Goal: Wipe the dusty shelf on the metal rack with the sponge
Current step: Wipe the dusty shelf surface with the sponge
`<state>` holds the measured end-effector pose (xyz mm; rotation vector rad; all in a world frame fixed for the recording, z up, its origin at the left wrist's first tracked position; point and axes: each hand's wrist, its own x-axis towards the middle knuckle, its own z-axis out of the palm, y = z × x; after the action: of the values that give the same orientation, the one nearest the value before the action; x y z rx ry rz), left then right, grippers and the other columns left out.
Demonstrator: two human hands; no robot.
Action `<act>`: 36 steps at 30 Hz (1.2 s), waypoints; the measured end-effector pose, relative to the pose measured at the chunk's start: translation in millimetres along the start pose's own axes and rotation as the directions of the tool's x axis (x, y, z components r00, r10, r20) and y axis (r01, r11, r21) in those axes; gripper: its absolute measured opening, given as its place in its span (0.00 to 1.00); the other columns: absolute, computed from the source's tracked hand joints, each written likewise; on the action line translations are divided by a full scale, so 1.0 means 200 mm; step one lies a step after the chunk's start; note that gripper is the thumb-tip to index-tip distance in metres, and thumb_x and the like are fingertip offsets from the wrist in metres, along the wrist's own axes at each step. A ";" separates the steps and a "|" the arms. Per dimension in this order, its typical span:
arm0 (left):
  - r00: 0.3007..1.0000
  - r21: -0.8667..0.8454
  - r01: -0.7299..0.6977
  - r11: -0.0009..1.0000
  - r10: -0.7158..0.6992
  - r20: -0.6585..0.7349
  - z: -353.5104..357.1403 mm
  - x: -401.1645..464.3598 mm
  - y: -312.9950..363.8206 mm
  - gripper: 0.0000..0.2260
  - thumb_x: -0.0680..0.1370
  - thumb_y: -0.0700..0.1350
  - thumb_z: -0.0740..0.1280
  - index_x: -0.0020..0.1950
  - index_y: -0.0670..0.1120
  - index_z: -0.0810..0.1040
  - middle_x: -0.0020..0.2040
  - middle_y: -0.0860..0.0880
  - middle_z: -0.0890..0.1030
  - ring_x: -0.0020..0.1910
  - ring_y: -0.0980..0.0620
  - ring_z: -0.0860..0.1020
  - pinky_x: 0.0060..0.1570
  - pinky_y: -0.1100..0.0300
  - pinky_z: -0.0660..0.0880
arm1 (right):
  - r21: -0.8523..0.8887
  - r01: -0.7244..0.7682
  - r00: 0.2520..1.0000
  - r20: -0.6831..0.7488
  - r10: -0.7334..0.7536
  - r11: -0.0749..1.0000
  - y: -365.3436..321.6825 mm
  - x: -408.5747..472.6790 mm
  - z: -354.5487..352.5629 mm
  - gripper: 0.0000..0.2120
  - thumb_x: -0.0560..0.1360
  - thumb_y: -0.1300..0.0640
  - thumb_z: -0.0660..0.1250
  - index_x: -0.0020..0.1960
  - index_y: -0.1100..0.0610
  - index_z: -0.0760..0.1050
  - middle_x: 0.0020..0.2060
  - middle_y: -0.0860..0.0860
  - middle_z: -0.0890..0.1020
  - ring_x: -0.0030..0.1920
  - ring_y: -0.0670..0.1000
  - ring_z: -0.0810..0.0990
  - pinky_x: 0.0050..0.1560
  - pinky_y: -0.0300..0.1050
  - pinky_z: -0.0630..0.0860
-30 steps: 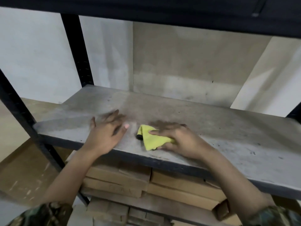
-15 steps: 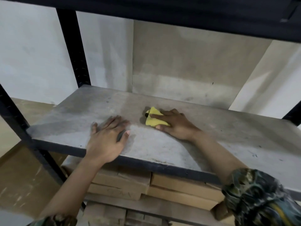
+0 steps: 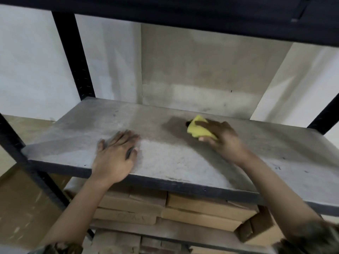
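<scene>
A dusty grey shelf board (image 3: 183, 162) of the black metal rack fills the middle of the head view. Near the shelf's back edge, my right hand (image 3: 222, 140) holds a yellow sponge (image 3: 197, 130), fingers over its top and thumb under its near side. The sponge seems slightly raised off the board, with a dark shadow to its left. My left hand (image 3: 115, 154) rests flat on the shelf close to the front edge, fingers straight and spread.
Black rack uprights stand at the back left (image 3: 73, 57) and front left (image 3: 16, 149). A dark upper shelf (image 3: 183, 13) hangs overhead. Stacked cardboard boxes (image 3: 198, 211) fill the level below. A white wall (image 3: 29, 70) stands behind the rack.
My right hand has carried the sponge from near the front edge toward the back of the shelf and to the right. My left hand stays resting on the shelf.
</scene>
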<state>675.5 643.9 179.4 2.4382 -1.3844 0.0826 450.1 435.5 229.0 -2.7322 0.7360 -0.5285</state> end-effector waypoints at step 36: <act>0.992 -0.111 -0.004 0.994 -0.010 -0.122 0.05 0.01 0.21 0.21 0.78 0.53 0.49 0.69 0.53 0.69 0.72 0.53 0.66 0.73 0.55 0.59 0.67 0.39 0.51 | -0.140 0.208 0.950 0.264 -0.166 0.968 -0.25 -0.38 0.07 0.29 0.74 0.34 0.40 0.72 0.40 0.59 0.74 0.47 0.62 0.71 0.54 0.62 0.67 0.54 0.58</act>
<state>639.5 619.8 181.8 2.3031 -1.2968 0.1479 415.0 519.5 212.8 -2.9690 0.4784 -0.1555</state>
